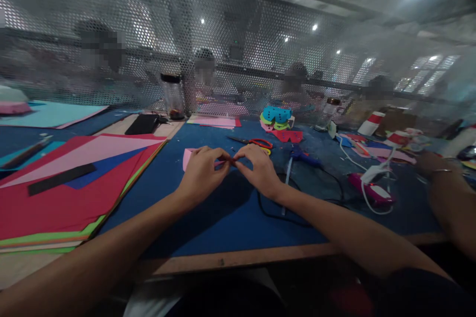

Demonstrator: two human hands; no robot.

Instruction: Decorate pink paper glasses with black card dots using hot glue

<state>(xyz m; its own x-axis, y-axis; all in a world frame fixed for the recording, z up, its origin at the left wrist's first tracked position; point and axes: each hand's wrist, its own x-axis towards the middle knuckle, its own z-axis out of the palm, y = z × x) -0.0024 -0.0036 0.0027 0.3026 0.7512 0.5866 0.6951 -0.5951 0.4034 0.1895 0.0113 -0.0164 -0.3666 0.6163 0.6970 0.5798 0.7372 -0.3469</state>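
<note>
Pinching 1 small dark piece (pixel 233 161), left hand (pixel 205 169) and right hand (pixel 261 168) close their grips inside the counter's (pixel 186 230) front edge, near scissors (pixel 250 142).

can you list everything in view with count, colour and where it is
sheet stack: several, red, pink, blue, green, left
strip: 1, black, on stack
phone-like slab: 1, black, behind stack
jars: 2, clear, dark lids, by the screen
folded piece: 1, pink, beside left hand
scissors: at least 1, red and yellow handles, beyond hands
cut shapes: several, blue, green, pink, red, back centre
glue gun: 1, blue, right of hands
device: 1, magenta, right
table: 1, blue top
perforated screen: 1, grey, back
people: several, blurred, behind screen
another person's arm: 1, far right
left hand, right hand: centre, fingertips pinched together, anything between unclear
</note>
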